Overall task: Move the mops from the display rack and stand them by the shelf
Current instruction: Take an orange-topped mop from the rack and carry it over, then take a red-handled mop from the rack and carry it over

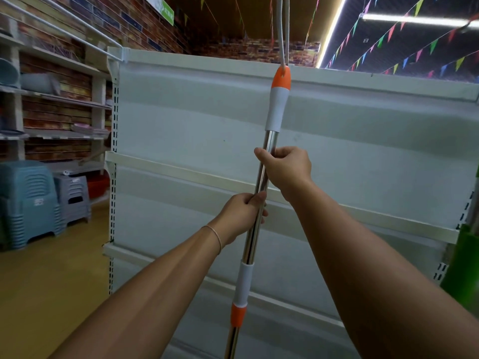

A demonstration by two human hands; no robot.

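1. Filling most of the view, the white metal shelf unit (197, 120) stands bare, its panels and ledges carrying no goods; it looks like the spot where the mop is meant to stand, so the pole is held close in front of it.
2. Running from the bottom edge up to an orange-tipped handle, the mop pole (255, 218) leans slightly right at the top. A grey cord (281, 29) passes through the eye in the orange cap (281, 79), likely a hanging loop. The mop head is out of frame below, so I cannot tell whether it touches the floor.
3. Both forearms reach forward and up, the right one higher and crossing in from the right, which probably steadies so long a pole at two places.
4. Wrapped round the chrome just under the white grip, the right hand (290, 169) has fingers closed on the tube.
5. Lower down, the left hand (239, 216) clasps the pole too, thumb laid along it; a thin bracelet (216, 235) circles that wrist.
6. Stacked blue plastic stools (28, 203) sit well apart at the left.
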